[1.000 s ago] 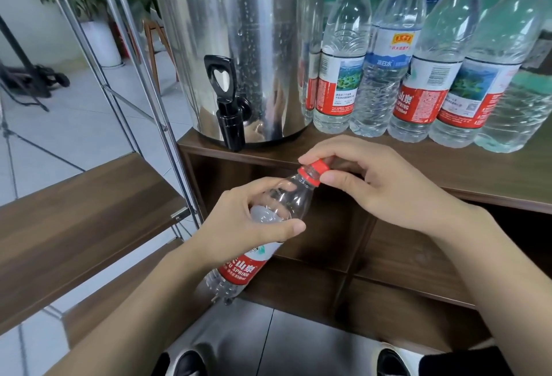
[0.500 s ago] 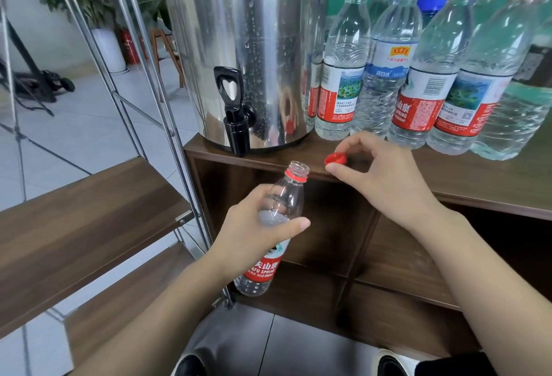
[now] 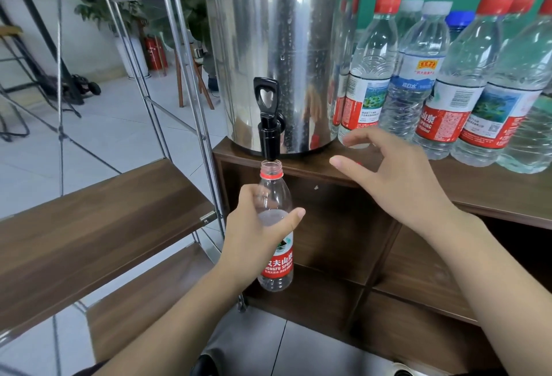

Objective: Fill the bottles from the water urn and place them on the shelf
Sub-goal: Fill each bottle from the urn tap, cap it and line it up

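My left hand (image 3: 254,226) grips an uncapped clear bottle (image 3: 276,196) with a red label, held upright with its mouth directly under the black tap (image 3: 268,125) of the steel water urn (image 3: 283,32). The bottle looks nearly empty. My right hand (image 3: 394,172) hovers open over the cabinet top to the right of the tap, fingers spread, holding nothing. A sliver of the red cap (image 3: 358,163) shows on the wood under that hand. The tap's handle stands upright.
Several capped water bottles (image 3: 433,77) stand in a row on the wooden cabinet top (image 3: 493,187) right of the urn. A metal-framed rack with wooden shelves (image 3: 98,217) stands to the left. Open cabinet compartments lie below.
The right hand unscrewed the red cap, set it on the cabinet top and let go. The left hand raised the bottle from tilted to upright under the tap.
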`<state>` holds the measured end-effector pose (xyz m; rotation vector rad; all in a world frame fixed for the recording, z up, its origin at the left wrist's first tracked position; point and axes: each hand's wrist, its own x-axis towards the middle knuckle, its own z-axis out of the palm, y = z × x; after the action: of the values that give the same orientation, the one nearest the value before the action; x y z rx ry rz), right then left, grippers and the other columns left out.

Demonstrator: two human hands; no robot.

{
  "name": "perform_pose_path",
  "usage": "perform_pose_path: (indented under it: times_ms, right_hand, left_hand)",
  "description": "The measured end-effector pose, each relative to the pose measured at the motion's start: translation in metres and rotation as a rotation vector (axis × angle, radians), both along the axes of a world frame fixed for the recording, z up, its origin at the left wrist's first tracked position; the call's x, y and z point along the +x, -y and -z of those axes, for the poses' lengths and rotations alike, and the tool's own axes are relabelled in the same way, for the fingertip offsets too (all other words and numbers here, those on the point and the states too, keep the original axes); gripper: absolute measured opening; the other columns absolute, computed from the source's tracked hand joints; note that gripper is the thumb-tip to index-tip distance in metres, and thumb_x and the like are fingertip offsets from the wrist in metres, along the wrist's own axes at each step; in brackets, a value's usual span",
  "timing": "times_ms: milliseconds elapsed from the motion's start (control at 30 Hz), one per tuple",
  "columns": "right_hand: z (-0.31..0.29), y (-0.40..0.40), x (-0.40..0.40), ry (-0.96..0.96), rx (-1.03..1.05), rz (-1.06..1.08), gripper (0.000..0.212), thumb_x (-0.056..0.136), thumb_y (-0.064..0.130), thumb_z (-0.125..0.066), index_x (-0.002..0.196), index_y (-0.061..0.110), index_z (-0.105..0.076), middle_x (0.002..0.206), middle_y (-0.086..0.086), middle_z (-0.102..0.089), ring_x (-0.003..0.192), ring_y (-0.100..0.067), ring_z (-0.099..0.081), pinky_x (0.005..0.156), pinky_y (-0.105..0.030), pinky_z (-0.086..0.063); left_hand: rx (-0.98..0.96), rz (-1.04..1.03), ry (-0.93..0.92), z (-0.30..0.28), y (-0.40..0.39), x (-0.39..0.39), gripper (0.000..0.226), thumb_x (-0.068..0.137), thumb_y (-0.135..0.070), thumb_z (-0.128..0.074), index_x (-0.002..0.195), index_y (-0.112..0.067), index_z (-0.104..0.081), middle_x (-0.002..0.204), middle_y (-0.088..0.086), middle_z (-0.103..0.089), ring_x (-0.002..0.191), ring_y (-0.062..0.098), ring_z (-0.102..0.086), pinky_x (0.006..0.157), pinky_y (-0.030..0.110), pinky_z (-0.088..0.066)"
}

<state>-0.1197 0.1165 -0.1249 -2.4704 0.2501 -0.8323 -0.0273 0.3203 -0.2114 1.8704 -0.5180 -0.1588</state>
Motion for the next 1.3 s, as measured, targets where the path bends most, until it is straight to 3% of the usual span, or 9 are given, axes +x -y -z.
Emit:
perform_pose_path:
  times_ms: [67, 267, 567, 833, 900, 1033, 1167, 1300]
  right_hand:
    - [-0.011, -0.013, 0.007, 0.072, 0.014, -0.060, 0.031, 0.091, 0.045, -0.070, 0.116, 0.027, -0.067, 0.111, 0.021, -0.067, 0.099, 0.014, -0.054, 0.088, 0.000, -0.036]
    - [-0.045, -0.044, 0.037, 0.234, 0.119, -0.226, 0.028, 0.092, 0.039, -0.073, 0.113, 0.021, -0.071, 0.103, 0.014, -0.073, 0.096, 0.000, -0.066, 0.083, -0.015, -0.049]
    - [-0.082, -0.061, 0.064, 0.190, -0.040, -0.236, 0.016, 0.094, 0.035, -0.072, 0.096, 0.021, -0.080, 0.077, 0.009, -0.071, 0.068, -0.002, -0.059, 0.069, -0.012, -0.043]
    - [-0.065, -0.062, 0.062, 0.429, -0.365, -0.286, 0.016, 0.094, 0.025, -0.073, 0.103, 0.013, -0.080, 0.089, -0.001, -0.072, 0.085, -0.010, -0.061, 0.080, -0.025, -0.051]
    - [-0.058, -0.060, 0.060, 0.473, -0.414, -0.336, 0.018, 0.094, 0.022, -0.074, 0.107, 0.010, -0.079, 0.093, -0.003, -0.072, 0.089, -0.016, -0.063, 0.082, -0.027, -0.052]
    - [-0.039, -0.060, 0.055, 0.457, -0.477, -0.412, 0.021, 0.092, 0.023, -0.076, 0.109, 0.011, -0.080, 0.096, -0.004, -0.070, 0.091, -0.021, -0.059, 0.081, -0.032, -0.051]
    - [-0.025, -0.056, 0.044, 0.387, -0.337, -0.373, 0.028, 0.095, 0.029, -0.072, 0.119, 0.015, -0.076, 0.109, 0.001, -0.067, 0.103, -0.016, -0.057, 0.091, -0.028, -0.048]
    - [-0.015, -0.034, 0.032, 0.380, -0.252, -0.282, 0.026, 0.096, 0.030, -0.070, 0.115, 0.013, -0.076, 0.103, 0.002, -0.070, 0.100, -0.014, -0.061, 0.093, -0.030, -0.049]
  left_hand:
    - [-0.001, -0.007, 0.015, -0.002, 0.000, -0.001, 0.057, 0.083, -0.049, -0.082, 0.124, -0.034, -0.044, 0.109, -0.020, -0.063, 0.097, 0.002, -0.066, 0.077, 0.015, -0.050]
    - [-0.039, -0.035, 0.025, -0.004, 0.003, 0.002, 0.055, 0.082, -0.052, -0.082, 0.121, -0.034, -0.047, 0.107, -0.014, -0.070, 0.096, 0.005, -0.070, 0.078, 0.017, -0.051]
    - [-0.095, -0.059, 0.053, -0.003, 0.006, 0.005, 0.050, 0.083, -0.051, -0.082, 0.121, -0.039, -0.051, 0.108, -0.017, -0.069, 0.099, 0.001, -0.068, 0.084, 0.016, -0.051]
    - [-0.129, -0.088, 0.058, -0.003, 0.013, 0.004, 0.045, 0.085, -0.042, -0.083, 0.110, -0.046, -0.047, 0.097, -0.025, -0.065, 0.094, -0.019, -0.059, 0.073, 0.004, -0.046]
    - [-0.142, -0.093, 0.057, -0.004, 0.014, 0.004, 0.044, 0.084, -0.040, -0.084, 0.109, -0.046, -0.048, 0.098, -0.024, -0.066, 0.094, -0.018, -0.060, 0.073, 0.002, -0.045]
    - [-0.171, -0.102, 0.060, -0.002, 0.015, 0.005, 0.048, 0.082, -0.037, -0.086, 0.116, -0.037, -0.053, 0.103, -0.017, -0.069, 0.097, -0.008, -0.064, 0.083, 0.013, -0.049]
    - [-0.189, -0.111, 0.060, -0.002, 0.017, 0.006, 0.049, 0.081, -0.035, -0.087, 0.119, -0.033, -0.056, 0.105, -0.014, -0.071, 0.098, 0.000, -0.068, 0.091, 0.024, -0.055]
    - [-0.177, -0.135, 0.048, -0.005, 0.018, 0.006, 0.039, 0.081, -0.034, -0.086, 0.109, -0.035, -0.058, 0.097, -0.013, -0.071, 0.090, -0.001, -0.067, 0.084, 0.022, -0.052]
